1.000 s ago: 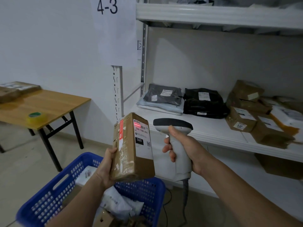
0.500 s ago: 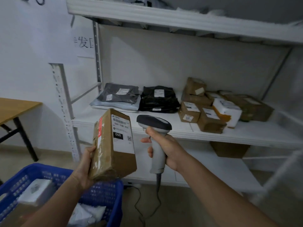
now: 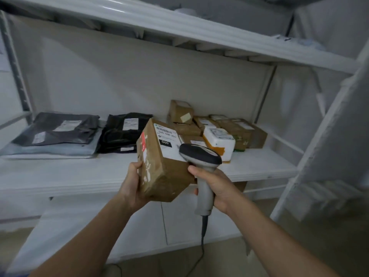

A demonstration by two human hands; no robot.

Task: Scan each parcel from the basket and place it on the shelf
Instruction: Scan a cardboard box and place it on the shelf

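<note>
My left hand [image 3: 131, 181] grips a brown cardboard parcel [image 3: 159, 170] by its lower left edge; the parcel carries a white label marked 060 and red tape. It is tilted and held just in front of the white middle shelf [image 3: 79, 172]. My right hand [image 3: 214, 185] holds the handle of a grey barcode scanner [image 3: 200, 156], whose dark head overlaps the parcel's right side. The basket is out of view.
On the shelf lie grey mailer bags [image 3: 60, 130] at left, black bags [image 3: 123, 132] in the middle, and several brown boxes [image 3: 235, 132] with a white-and-orange parcel [image 3: 219, 140] at right. An upper shelf [image 3: 179, 25] runs overhead. A white upright [image 3: 319, 136] stands at right. The scanner cable [image 3: 202, 236] hangs down.
The view has swung right and closer to the shelf; basket and table have left the frame. The parcel has moved up and right toward the shelf, and the scanner's red light no longer shows.
</note>
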